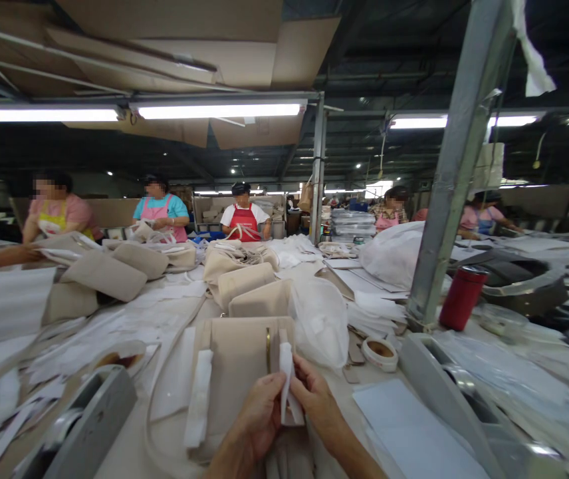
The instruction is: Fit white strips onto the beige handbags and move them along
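A beige handbag [237, 372] lies flat on the table in front of me, with a gold metal bar on its front and a white foam strip [198, 399] along its left side. My left hand [259, 416] and my right hand [314, 396] meet at the bag's lower right. Both pinch a small white strip of wrapping [286, 372] that stands up beside the gold bar. The bag's strap [165, 372] loops off to the left.
More beige bags [244, 283] are stacked behind and to the left. A clear plastic bag [322, 319], a tape roll [380, 352], a red cup [461, 297], a metal post [447, 173] and tape dispensers [90, 426] surround me. Several people work across the table.
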Motion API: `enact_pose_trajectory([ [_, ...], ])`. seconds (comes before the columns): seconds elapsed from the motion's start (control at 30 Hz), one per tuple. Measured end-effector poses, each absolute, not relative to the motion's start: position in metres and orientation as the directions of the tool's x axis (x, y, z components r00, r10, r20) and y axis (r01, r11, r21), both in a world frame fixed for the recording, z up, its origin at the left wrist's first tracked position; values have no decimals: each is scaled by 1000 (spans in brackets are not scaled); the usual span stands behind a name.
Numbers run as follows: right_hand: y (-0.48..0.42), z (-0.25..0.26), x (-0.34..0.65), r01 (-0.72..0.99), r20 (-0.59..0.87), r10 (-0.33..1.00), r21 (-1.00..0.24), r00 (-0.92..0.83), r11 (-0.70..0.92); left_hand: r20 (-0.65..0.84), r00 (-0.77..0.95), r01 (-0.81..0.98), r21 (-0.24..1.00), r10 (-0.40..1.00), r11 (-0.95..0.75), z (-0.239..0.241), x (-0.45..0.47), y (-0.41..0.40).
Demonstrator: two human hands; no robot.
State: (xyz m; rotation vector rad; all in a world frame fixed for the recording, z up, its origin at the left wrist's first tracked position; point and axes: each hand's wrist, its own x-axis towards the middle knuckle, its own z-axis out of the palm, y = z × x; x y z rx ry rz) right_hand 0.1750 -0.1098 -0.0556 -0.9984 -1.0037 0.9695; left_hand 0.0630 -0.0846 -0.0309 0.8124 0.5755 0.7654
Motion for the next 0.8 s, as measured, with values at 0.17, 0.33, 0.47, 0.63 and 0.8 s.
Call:
enact_pose_trajectory([
  [0.17, -111, -76, 167, 146, 332, 849, -943, 412, 298, -204, 541, -395, 795, 816, 461, -41, 61, -76],
  [0.33, -123, -64, 183, 17, 221, 973, -975, 64, 220, -214, 567, -381, 788, 795, 484, -42, 60, -75],
  [0.47, -123, -63, 177, 40, 207, 971, -978, 120, 204, -155, 489, -360, 861, 859, 360, -40, 63, -81],
  [0.63, -119, -74, 156, 116, 275, 904, -961, 326, 250, -73, 361, -296, 936, 930, 189, -43, 66, -82],
  [0.8, -122, -65, 161, -80, 213, 962, -970, 168, 229, -78, 328, -257, 952, 941, 168, -45, 64, -78],
])
